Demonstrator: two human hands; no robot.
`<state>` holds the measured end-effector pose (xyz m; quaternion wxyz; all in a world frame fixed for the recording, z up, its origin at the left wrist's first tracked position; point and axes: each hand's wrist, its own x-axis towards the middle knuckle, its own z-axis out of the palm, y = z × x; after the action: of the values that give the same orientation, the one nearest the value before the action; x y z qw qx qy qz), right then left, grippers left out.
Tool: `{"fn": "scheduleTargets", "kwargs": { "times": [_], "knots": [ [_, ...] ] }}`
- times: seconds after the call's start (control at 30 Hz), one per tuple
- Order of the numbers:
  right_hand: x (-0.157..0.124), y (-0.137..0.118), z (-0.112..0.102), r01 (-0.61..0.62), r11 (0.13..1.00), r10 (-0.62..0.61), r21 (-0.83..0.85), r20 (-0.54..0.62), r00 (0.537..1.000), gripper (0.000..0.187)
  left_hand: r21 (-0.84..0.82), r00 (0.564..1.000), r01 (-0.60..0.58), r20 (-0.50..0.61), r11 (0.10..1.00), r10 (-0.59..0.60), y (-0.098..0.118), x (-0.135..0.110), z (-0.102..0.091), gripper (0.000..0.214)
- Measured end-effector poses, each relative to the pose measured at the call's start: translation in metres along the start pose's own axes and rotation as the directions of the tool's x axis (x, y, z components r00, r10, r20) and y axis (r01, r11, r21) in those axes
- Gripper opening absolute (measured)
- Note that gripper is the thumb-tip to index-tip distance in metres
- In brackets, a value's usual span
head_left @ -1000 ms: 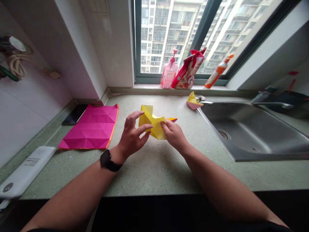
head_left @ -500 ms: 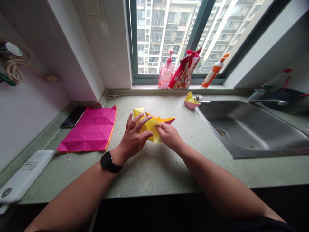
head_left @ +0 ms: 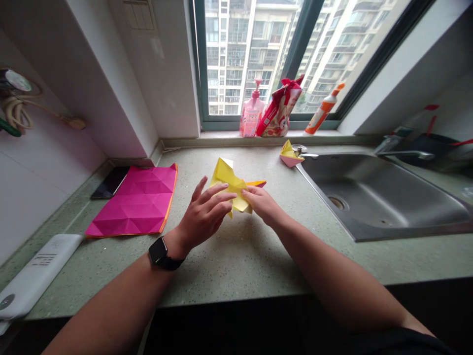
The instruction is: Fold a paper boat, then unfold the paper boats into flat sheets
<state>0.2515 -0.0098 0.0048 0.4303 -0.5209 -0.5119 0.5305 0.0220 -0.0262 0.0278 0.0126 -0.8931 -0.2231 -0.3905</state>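
Above the counter, a creased yellow origami paper (head_left: 224,172) is pinched at its right side by my right hand (head_left: 261,201), thumb on top. My left hand (head_left: 205,209) is at the paper's left, its fingers spread apart and reaching over the near part of the sheet; whether the fingertips touch it I cannot tell. Behind the paper, an orange and pink folded piece (head_left: 258,184) shows only its pointed right end, the rest being hidden. Farther off by the sink corner sits a small yellow and pink folded paper piece (head_left: 290,155).
Creased magenta sheets (head_left: 136,202) lie at the left, partly over a dark phone (head_left: 108,182). A white power bank-like device (head_left: 40,273) is near the left edge. To the right is a steel sink (head_left: 388,197). Bottles and a red bag (head_left: 281,111) line the sill.
The yellow paper has turned, so its upper left part stands higher and shows more. My left hand has shifted slightly down and off it. The orange piece is now more covered.
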Motion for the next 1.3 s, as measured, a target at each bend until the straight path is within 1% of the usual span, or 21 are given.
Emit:
{"fn": "scheduleTargets", "kwargs": {
  "times": [0.13, 0.23, 0.33, 0.43, 0.57, 0.77, 0.83, 0.97, 1.07, 1.17, 1.23, 1.3],
  "knots": [
    [0.001, -0.008, -0.008, 0.034, 0.999, -0.033, 0.015, -0.056, 0.998, 0.036, -0.034, 0.997, -0.060, 0.053, 0.998, 0.062, -0.003, 0.001, -0.003, 0.016],
    [0.001, -0.014, -0.015, 0.019, 0.999, -0.017, 0.028, -0.057, 0.998, 0.036, -0.032, 0.992, -0.087, 0.087, 0.996, 0.089, -0.005, 0.002, -0.006, 0.015],
    [0.002, -0.019, -0.022, 0.012, 0.996, -0.004, 0.084, -0.100, 0.995, 0.028, -0.048, 0.988, -0.081, 0.125, 0.996, 0.086, -0.006, 0.003, -0.008, 0.015],
    [0.003, -0.022, -0.030, -0.004, 0.993, 0.020, 0.121, -0.133, 0.991, 0.022, -0.070, 0.991, -0.070, 0.107, 0.995, 0.078, -0.008, 0.004, -0.009, 0.015],
    [0.005, -0.025, -0.041, -0.031, 0.993, 0.047, 0.116, -0.141, 0.989, 0.020, -0.085, 0.997, 0.009, 0.080, 0.996, -0.002, -0.017, 0.002, -0.009, 0.013],
    [0.005, -0.026, -0.050, -0.014, 0.980, 0.039, 0.199, -0.124, 0.991, 0.023, -0.039, 0.993, 0.105, 0.056, 0.994, -0.103, -0.031, -0.004, -0.009, 0.011],
    [0.005, -0.026, -0.050, -0.010, 0.978, 0.031, 0.208, -0.095, 0.995, 0.026, -0.046, 0.988, 0.135, 0.078, 0.990, -0.131, -0.032, -0.005, -0.009, 0.014],
    [0.004, -0.029, -0.049, -0.018, 0.978, 0.017, 0.208, 0.005, 1.000, 0.030, -0.144, 0.965, 0.210, 0.191, 0.967, -0.181, -0.032, -0.006, -0.008, 0.030],
    [0.002, -0.029, -0.047, -0.018, 0.966, 0.007, 0.258, 0.042, 0.999, 0.033, -0.242, 0.927, 0.346, 0.236, 0.907, -0.291, -0.029, -0.007, -0.007, 0.044],
    [0.001, -0.028, -0.042, -0.048, 0.954, 0.032, 0.295, 0.061, 0.998, 0.033, -0.370, 0.874, 0.486, 0.224, 0.792, -0.432, -0.027, -0.006, -0.002, 0.048],
    [0.000, -0.026, -0.036, -0.082, 0.951, 0.055, 0.297, 0.096, 0.994, 0.034, -0.483, 0.845, 0.525, 0.201, 0.701, -0.495, -0.025, -0.005, 0.002, 0.049],
    [-0.002, -0.024, -0.029, -0.128, 0.949, 0.082, 0.290, 0.167, 0.983, 0.035, -0.603, 0.826, 0.525, 0.188, 0.601, -0.532, -0.025, -0.004, 0.005, 0.054]
  ]
}}
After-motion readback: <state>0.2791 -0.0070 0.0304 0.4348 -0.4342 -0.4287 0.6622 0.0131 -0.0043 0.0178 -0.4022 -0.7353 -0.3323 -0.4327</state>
